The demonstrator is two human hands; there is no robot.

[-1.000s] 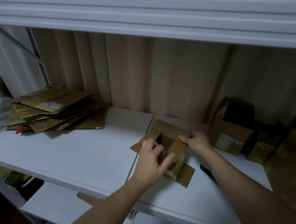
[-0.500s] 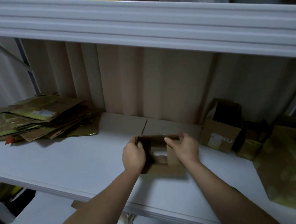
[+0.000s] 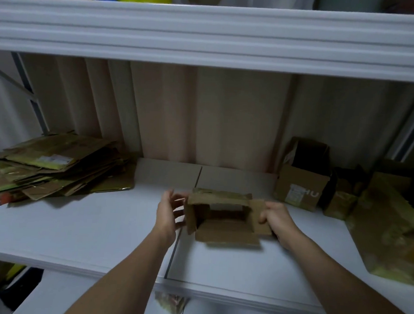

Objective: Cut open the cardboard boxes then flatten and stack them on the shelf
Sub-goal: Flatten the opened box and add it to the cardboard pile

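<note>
A small brown cardboard box (image 3: 223,233) lies on the white shelf (image 3: 95,225), its open end facing me with the flaps spread out. My right hand (image 3: 276,218) pinches the right flap, thumb on the front and fingers behind. My left hand (image 3: 170,211) is beside the left flap with fingers spread and relaxed; the fingertips are close to the flap's edge, and contact is unclear. A pile of flattened cardboard (image 3: 55,169) rests at the shelf's left end.
An open brown box with a white label (image 3: 301,184) stands at the back right, with a smaller dark box (image 3: 344,194) beside it. A crumpled brown sheet (image 3: 388,228) lies at the far right. The upper shelf's white edge (image 3: 213,36) hangs overhead. A pleated wall panel closes the back.
My left hand has let go of the box's left side and opened. The box has turned so its open end faces me with the flaps spread. The view tilted up.
</note>
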